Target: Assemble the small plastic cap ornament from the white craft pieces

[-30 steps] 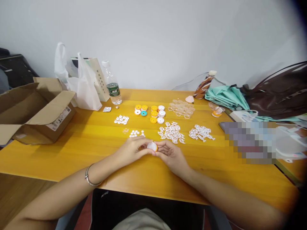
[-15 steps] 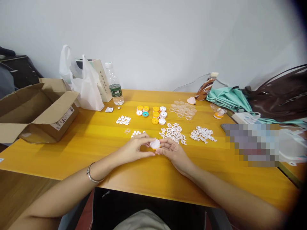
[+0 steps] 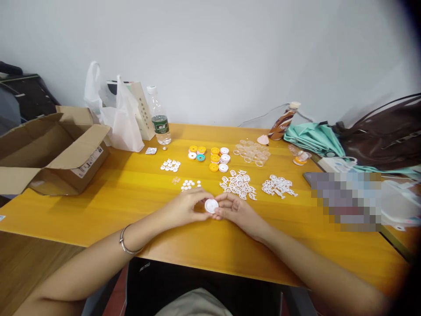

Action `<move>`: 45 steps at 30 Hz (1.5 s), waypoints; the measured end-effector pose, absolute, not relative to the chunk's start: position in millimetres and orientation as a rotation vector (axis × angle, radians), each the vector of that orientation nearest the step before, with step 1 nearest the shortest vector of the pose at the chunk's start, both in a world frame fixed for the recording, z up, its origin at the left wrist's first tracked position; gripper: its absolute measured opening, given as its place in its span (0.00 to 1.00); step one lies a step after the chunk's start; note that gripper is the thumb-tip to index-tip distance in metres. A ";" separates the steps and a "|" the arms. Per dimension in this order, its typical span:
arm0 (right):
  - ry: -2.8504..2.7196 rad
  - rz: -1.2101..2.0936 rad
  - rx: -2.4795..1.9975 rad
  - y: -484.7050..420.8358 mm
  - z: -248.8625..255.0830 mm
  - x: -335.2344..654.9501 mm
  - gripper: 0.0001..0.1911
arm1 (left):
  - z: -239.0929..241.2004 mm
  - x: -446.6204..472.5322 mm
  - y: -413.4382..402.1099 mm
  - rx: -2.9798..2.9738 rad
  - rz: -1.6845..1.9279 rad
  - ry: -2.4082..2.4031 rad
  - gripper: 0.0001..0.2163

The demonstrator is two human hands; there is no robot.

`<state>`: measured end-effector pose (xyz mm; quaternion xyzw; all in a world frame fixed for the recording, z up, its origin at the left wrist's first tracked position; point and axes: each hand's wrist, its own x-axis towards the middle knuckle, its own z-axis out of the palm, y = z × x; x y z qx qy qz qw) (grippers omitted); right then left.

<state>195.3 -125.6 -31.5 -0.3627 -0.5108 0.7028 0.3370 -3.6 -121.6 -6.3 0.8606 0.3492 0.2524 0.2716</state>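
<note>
A small round white plastic disc-shaped piece point(image 3: 211, 206) is held between both hands over the front part of the table. My left hand point(image 3: 191, 205) grips its left edge with thumb and fingers. On the opposite edge, my right hand point(image 3: 234, 209) pinches it, the thumb at its lower right. Just beyond the hands lie small white round caps point(image 3: 188, 184) and a pile of white openwork plastic parts point(image 3: 239, 184). Further back are stacked orange and white discs point(image 3: 215, 158), one teal disc point(image 3: 200, 157) and clear rings point(image 3: 251, 152).
A cardboard box point(image 3: 82, 151) with raised flaps stands left, near a white plastic bag point(image 3: 123, 120) and water bottle point(image 3: 161, 123). More openwork parts point(image 3: 279, 186) lie right. A brown drink bottle point(image 3: 283, 122), folded green cloth point(image 3: 315, 138) and dark bag point(image 3: 381, 131) are at back right.
The piece has been tilted so its round white face turns more toward me; its orange lower rim no longer shows. Both hands keep hold of it and have shifted slightly.
</note>
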 end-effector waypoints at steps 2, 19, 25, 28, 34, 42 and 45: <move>-1.519 1.743 -0.991 -127.4 -31.4 195.9 0.16 | -7.0 -4.1 -123.1 2.390 0.611 0.930 0.12; -1.835 0.277 -1.876 -29.5 -5.9 360.2 0.06 | -10.8 -4.0 -121.1 2.539 0.525 0.841 0.12; -1.757 0.433 -1.898 -19.6 -22.6 353.6 0.12 | -4.7 -4.9 -124.0 2.524 0.483 0.843 0.15; -1.714 0.546 -1.883 -17.9 -24.8 349.3 0.10 | -3.6 -5.0 -123.6 2.520 0.493 0.849 0.18; -1.608 0.741 -1.773 -20.6 -23.5 342.9 0.12 | -4.3 -8.0 -122.0 2.522 0.587 0.906 0.20; -1.452 0.922 -1.409 -48.7 8.7 305.7 0.18 | -5.1 -6.3 -121.7 2.430 1.058 0.889 0.09; -1.383 1.078 -1.202 -72.1 17.2 256.7 0.17 | -9.7 -2.1 -122.5 2.280 1.182 0.898 0.11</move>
